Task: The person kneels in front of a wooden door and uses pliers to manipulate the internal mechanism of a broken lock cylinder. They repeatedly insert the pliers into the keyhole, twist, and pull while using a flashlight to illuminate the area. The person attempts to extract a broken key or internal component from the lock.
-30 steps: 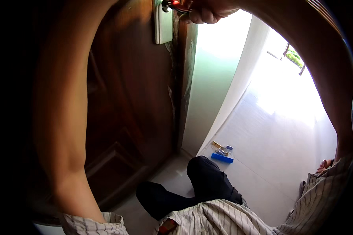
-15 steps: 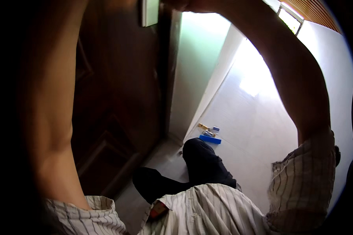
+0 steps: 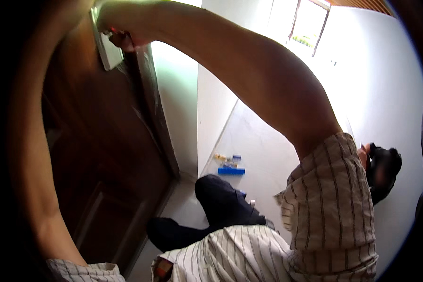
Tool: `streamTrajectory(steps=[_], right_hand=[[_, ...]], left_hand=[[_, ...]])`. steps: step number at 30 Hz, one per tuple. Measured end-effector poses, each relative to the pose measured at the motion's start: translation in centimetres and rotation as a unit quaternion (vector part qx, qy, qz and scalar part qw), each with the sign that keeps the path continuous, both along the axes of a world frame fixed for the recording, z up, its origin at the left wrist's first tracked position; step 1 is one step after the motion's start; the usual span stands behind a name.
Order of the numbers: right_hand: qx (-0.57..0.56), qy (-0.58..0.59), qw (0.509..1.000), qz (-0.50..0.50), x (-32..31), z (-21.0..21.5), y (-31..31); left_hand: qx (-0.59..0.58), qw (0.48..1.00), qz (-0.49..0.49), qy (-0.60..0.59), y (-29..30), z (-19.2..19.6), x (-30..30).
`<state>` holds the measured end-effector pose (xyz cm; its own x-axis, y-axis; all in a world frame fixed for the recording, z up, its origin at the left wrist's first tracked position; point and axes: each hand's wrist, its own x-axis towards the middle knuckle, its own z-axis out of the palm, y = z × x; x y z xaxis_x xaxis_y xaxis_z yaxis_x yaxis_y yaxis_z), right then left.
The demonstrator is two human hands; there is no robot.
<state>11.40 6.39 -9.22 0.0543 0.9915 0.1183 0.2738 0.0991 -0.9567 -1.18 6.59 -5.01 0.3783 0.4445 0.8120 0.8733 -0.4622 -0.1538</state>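
My right hand (image 3: 131, 28) reaches across to the upper left, up against a pale rectangular plate (image 3: 111, 52) on the edge of a dark brown panelled door (image 3: 103, 141). Its fingers are curled, and a bit of bright red shows between them; what it belongs to is too small to make out. My left forearm (image 3: 30, 141) rises along the left side in front of the door. The left hand lies beyond the top edge, out of sight.
On the pale floor by the wall lie a blue box-like piece (image 3: 231, 171) and several small yellowish and blue items (image 3: 228, 160). My dark-trousered knee (image 3: 223, 197) is bent below. At the right, a blurred dark shape (image 3: 385, 171) has part of a person's hand beside it. A window (image 3: 308, 26) is at the back.
The view has turned, so door and plate appear farther left. My right hand, mostly cut off before, now shows at the plate. The dark shape at right shows more fully.
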Motion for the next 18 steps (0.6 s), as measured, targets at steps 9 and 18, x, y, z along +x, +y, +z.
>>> streamTrajectory(steps=[9, 18], right_hand=[[-0.028, 0.104, 0.984, 0.141, -0.5, 1.4, -1.4], [-0.151, 0.144, 0.968, 0.137, -1.9, 2.4, 3.0]], left_hand=[[0.152, 0.978, 0.055, 0.133, 2.4, 1.7, -2.9], [0.104, 0.988, -0.11, 0.037, 0.1, 1.6, -2.7]])
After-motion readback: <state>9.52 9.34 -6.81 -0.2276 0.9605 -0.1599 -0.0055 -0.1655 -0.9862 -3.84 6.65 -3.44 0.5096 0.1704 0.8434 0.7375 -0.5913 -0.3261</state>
